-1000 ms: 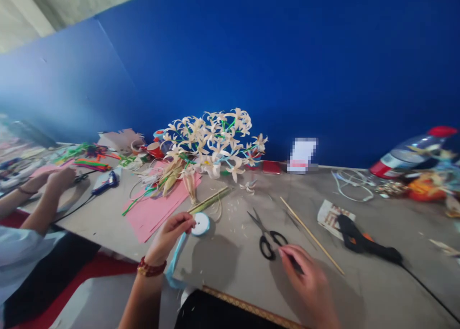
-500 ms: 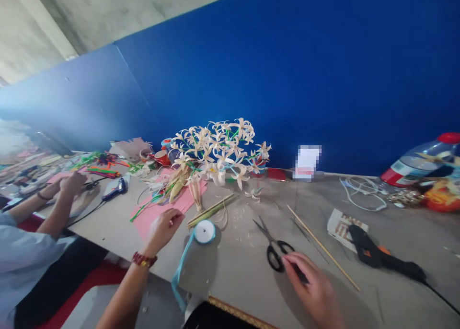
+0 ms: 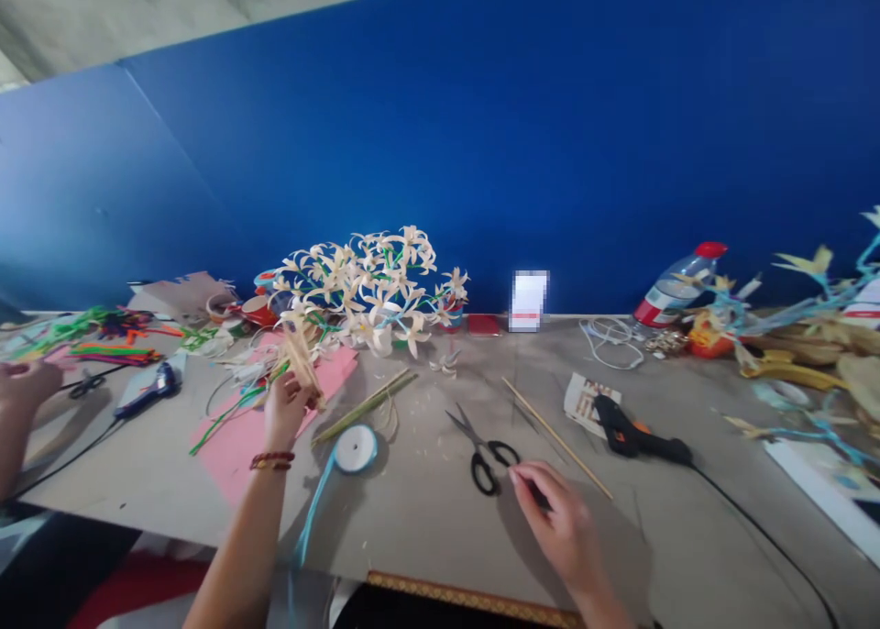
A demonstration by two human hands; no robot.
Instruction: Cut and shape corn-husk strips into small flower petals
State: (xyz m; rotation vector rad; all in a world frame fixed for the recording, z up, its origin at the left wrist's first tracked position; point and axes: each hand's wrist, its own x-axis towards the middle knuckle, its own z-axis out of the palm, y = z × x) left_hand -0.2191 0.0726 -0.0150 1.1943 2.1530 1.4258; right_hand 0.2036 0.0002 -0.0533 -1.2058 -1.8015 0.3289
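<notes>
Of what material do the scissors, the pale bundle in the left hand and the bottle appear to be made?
Scissors: smooth black handles, probably plastic; thin grey blades, likely metal.
Pale bundle, in the left hand: perhaps dried husk, from its dull strips.
Bottle: shiny, see-through, so probably plastic.

Red-capped bottle [image 3: 677, 285]: from here I see it tilted | blue wall [image 3: 481, 134]: behind bottle | white cable [image 3: 611, 343]: loosely looped, just left of bottle | blurred white rectangle [image 3: 529, 299]: farther left of bottle | flat red box [image 3: 483, 325]: left of bottle, well apart
</notes>
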